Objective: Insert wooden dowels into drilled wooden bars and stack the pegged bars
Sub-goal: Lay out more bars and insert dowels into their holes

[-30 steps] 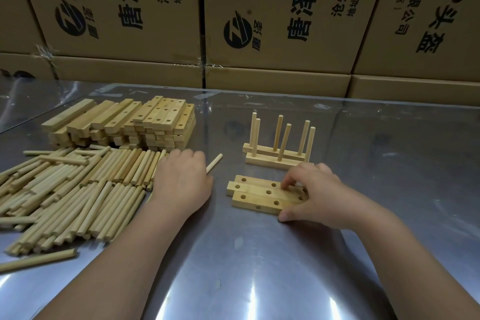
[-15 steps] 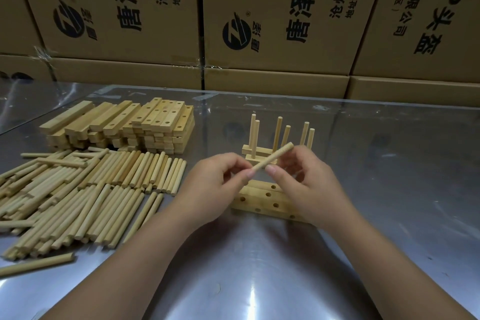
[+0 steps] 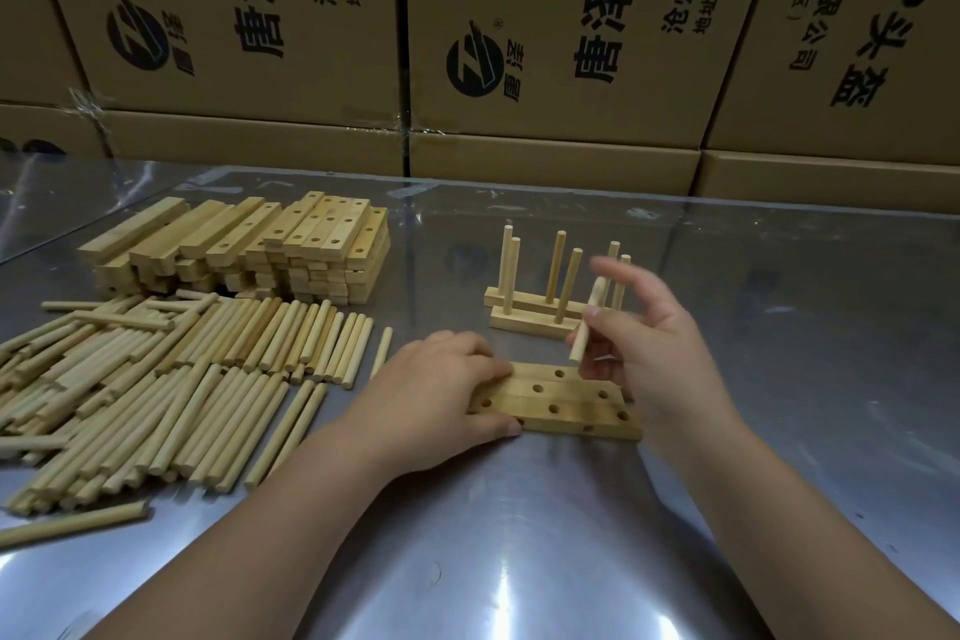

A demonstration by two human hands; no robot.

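Note:
Three drilled wooden bars [image 3: 569, 403] lie side by side on the metal table [image 3: 519, 535], their holes empty. My left hand [image 3: 436, 395] grips their left end, thumb on the near edge. My right hand [image 3: 649, 353] pinches a single dowel [image 3: 587, 322], nearly upright, its lower tip just above the far bar. Behind them stand two pegged bars [image 3: 535, 309] with several dowels sticking up.
A big heap of loose dowels [image 3: 171, 379] covers the table's left side, with a stack of drilled bars [image 3: 249, 250] behind it. One dowel [image 3: 72, 525] lies apart at the near left. Cardboard boxes [image 3: 519, 42] wall off the far edge.
My left hand fetched a dowel from the heap and passed it to my right hand, then dropped onto the bars' left end. My right hand turned the dowel upright over the bars.

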